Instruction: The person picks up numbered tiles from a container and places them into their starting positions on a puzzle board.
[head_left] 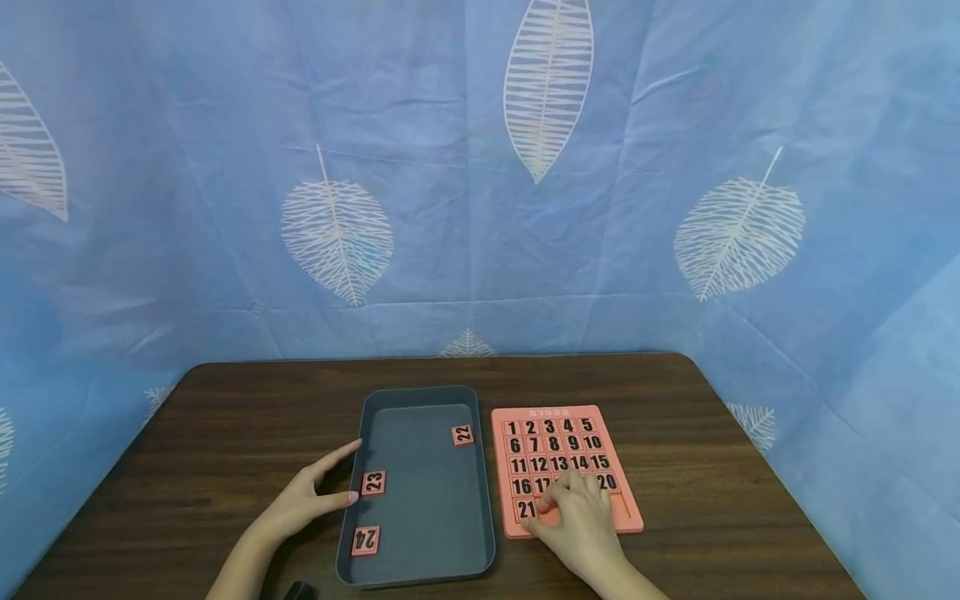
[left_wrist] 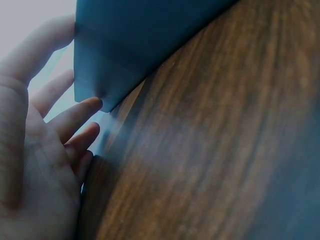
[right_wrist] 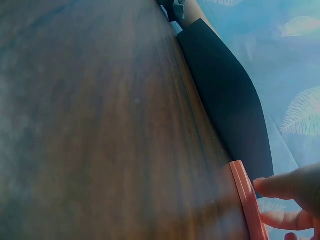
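A pink number board (head_left: 630,517) lies on the table, with numbered tiles in rows from 1 at the top left. Tile 21 (head_left: 527,509) sits at the left of its bottom row. My right hand (head_left: 581,525) is over the lower part of the board, thumb and index finger apart beside tile 21; it covers some tiles. In the grey tray (head_left: 427,492) lie tile 22 (head_left: 462,435), tile 23 (head_left: 373,483) and tile 24 (head_left: 365,541), turned different ways. Against the tray's left side rests my left hand (head_left: 303,500), with thumb and fingers spread.
The brown wooden table (head_left: 712,500) carries tray and board side by side. A small black object (head_left: 300,591) shows at the near edge, left of the tray. Behind the table hangs a blue leaf-patterned cloth (head_left: 465,250).
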